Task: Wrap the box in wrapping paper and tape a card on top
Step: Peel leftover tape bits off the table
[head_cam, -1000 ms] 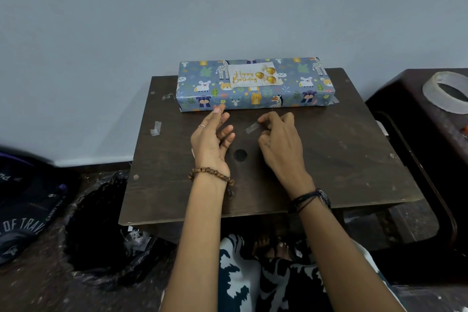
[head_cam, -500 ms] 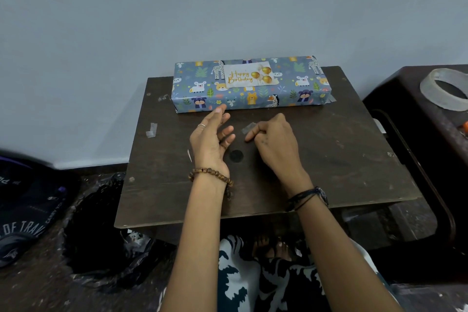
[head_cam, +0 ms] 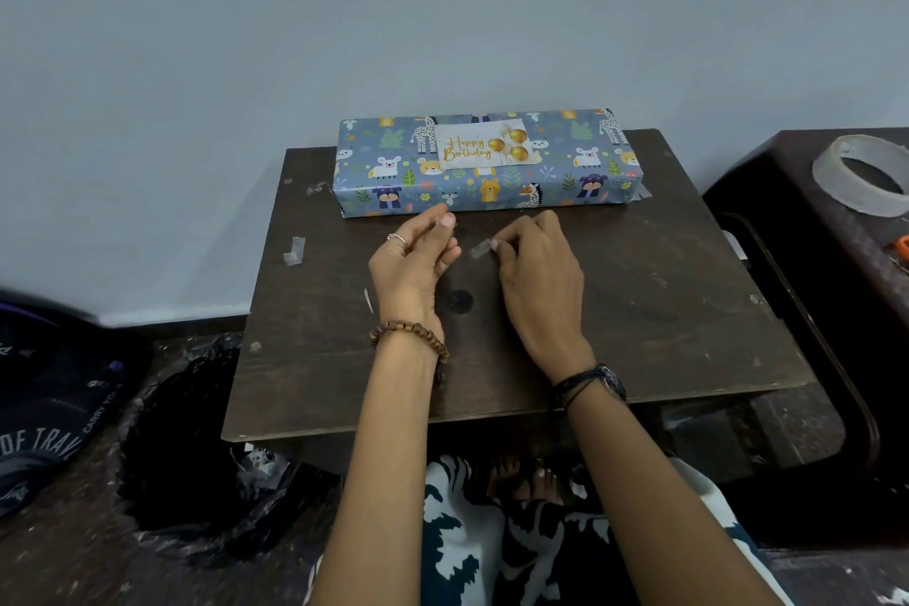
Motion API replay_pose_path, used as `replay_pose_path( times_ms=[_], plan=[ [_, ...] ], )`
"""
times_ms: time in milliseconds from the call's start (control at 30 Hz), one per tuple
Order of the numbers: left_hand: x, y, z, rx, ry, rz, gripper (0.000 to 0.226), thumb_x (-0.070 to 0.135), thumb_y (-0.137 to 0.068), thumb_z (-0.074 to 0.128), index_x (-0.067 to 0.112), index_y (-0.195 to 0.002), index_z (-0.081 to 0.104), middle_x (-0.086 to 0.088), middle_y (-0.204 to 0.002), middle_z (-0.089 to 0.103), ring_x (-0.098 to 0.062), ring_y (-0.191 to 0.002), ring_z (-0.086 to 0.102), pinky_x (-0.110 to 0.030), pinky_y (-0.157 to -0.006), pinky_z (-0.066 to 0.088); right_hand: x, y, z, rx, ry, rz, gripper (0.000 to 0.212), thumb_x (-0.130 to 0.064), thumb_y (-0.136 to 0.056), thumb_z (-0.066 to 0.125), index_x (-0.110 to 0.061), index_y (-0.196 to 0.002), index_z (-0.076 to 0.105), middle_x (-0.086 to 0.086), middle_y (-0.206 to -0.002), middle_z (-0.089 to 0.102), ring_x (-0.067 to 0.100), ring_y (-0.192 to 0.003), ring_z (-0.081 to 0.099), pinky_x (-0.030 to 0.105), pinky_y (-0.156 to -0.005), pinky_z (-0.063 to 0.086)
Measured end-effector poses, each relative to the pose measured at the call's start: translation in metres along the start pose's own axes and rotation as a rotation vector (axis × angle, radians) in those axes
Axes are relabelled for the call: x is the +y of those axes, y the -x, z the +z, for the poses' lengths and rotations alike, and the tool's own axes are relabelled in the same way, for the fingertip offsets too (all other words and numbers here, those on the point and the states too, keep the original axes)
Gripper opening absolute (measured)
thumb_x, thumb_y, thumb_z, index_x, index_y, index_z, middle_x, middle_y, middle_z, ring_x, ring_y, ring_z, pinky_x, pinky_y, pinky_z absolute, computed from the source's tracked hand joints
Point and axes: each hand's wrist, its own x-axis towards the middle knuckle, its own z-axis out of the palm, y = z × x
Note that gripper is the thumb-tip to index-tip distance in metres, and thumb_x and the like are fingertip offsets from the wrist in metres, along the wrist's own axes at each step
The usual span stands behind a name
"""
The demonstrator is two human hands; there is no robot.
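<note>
I'm looking down on a dark wooden worktop (head_cam: 639,310) set against a pale wall; the wrapped box (head_cam: 565,167) lies along its far edge, long side facing me, covered in blue animal-print paper; a "Happy Birthday" card (head_cam: 467,148) with gold balloons rests flat on the box top, a little left of its middle; my right hand (head_cam: 538,271) is over the worktop just in front of the box, apart from it, fingers curled, pinching a short piece of clear tape (head_cam: 481,250) at the fingertips; the tape sticks out to the left, toward my left hand (head_cam: 413,261); that hand sits just beside the tape, fingers loosely bent and pointing toward the box, thumb tip close to the box's front wall though I can't tell whether it touches; it has nothing in its grasp; a ring shows on one finger, a bead bracelet (head_cam: 410,335) on that wrist and a dark band (head_cam: 588,384) on the right wrist; both hands are nearer to me than the box, below the card; a spare scrap of tape (head_cam: 294,251) lies on the worktop's left side, well apart from the hands; off to the right, a roll of clear tape (head_cam: 858,172) sits on a separate dark stand (head_cam: 787,172); a black plastic bag (head_cam: 196,448) lies on the floor to the left.
</note>
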Motion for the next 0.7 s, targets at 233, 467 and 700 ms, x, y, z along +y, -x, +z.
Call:
replay_pose_path(
  times_ms=[233,467,700],
  plan=[
    [0.0034,-0.0004,-0.0038,0.017,0.074,-0.006,0.031,-0.011,-0.081,0.060,-0.009,-0.112,0.056,-0.004,-0.074,0.060,-0.004,-0.065,0.064,-0.014,-0.064,0.055,0.0011,0.0027,0.0014,0.035,-0.053,-0.019,0.017,-0.014,-0.096,0.049,-0.007,-0.109,0.057,0.010,-0.107,0.051,0.025,-0.088,0.055,0.032,-0.066,0.039],
    [0.0017,-0.0034,-0.0004,-0.025,0.011,-0.098,0.030,-0.017,-0.086,0.047,-0.007,-0.112,0.058,-0.009,-0.084,0.061,-0.011,-0.078,0.060,-0.014,-0.073,0.052,0.0010,0.0029,0.0033,0.044,0.004,-0.043,0.013,-0.015,-0.096,0.049,-0.007,-0.097,0.060,0.009,-0.102,0.049,0.025,-0.081,0.052,0.033,-0.060,0.036],
    [0.0010,-0.0029,-0.0007,-0.014,-0.024,-0.104,0.025,-0.010,-0.088,0.049,-0.003,-0.108,0.060,-0.007,-0.089,0.063,-0.011,-0.082,0.061,-0.016,-0.074,0.052,0.0031,0.0021,-0.0016,0.054,-0.093,0.019,0.017,-0.015,-0.096,0.050,-0.008,-0.109,0.058,0.009,-0.108,0.050,0.024,-0.082,0.055,0.030,-0.063,0.037]
  ],
)
